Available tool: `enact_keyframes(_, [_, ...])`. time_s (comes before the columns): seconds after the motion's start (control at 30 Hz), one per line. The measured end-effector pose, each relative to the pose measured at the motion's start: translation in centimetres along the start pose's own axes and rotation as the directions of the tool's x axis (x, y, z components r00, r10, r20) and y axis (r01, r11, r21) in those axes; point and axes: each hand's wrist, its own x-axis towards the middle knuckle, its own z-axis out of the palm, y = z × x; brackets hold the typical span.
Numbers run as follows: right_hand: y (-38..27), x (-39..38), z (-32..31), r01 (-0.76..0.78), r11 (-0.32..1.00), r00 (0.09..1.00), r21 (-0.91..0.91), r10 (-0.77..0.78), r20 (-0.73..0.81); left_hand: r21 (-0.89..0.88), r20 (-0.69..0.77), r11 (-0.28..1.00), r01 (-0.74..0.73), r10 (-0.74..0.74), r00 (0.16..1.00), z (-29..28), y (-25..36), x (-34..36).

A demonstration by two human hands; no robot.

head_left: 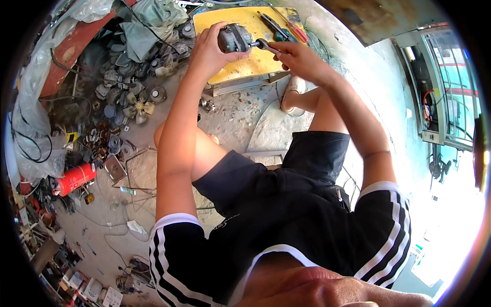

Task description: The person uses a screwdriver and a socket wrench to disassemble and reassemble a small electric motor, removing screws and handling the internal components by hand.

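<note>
My left hand (208, 53) is wrapped round a small grey electric motor (234, 39) and steadies it above a yellow-topped low table (232, 72). In my right hand (303, 62) is a ratchet wrench (264, 45), its handle running into the closed fingers. The wrench's socket end meets the right side of the motor, where a short shiny metal piece shows. Which fastener it sits on is too small to make out. Behind the right hand, on the tabletop, lie a red-handled screwdriver (298, 34) and a teal-handled tool (281, 36).
A heap of old motors (115, 77) with a pale fan blade (139, 108) covers the floor at the left. Farther left lie a red cylinder (75, 179) and plastic sheeting (38, 148). Cables trail over the floor. A metal-framed cabinet (434, 92) stands at the right.
</note>
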Motion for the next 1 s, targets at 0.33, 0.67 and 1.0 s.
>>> enact_keyframes(0.33, [-6.3, 4.3, -3.5, -0.269, 0.932, 0.874, -0.243, 0.342, 0.345, 0.026, -0.036, 0.995, -0.094, 0.095, 0.995, 0.3, -0.6, 0.1])
enact_keyframes(0.67, [-4.2, 11.2, -2.9, -0.501, 0.814, 0.681, -0.294, 0.581, 0.447, 0.039, -0.036, 0.99, -0.135, 0.136, 0.99, 0.4, -0.9, 0.3])
enact_keyframes(1.0, [-3.3, 12.7, -3.2, -0.602, 0.772, 0.595, -0.206, 0.605, 0.529, 0.137, -0.111, 0.968, -0.212, 0.228, 0.967, 0.4, -1.6, 0.4])
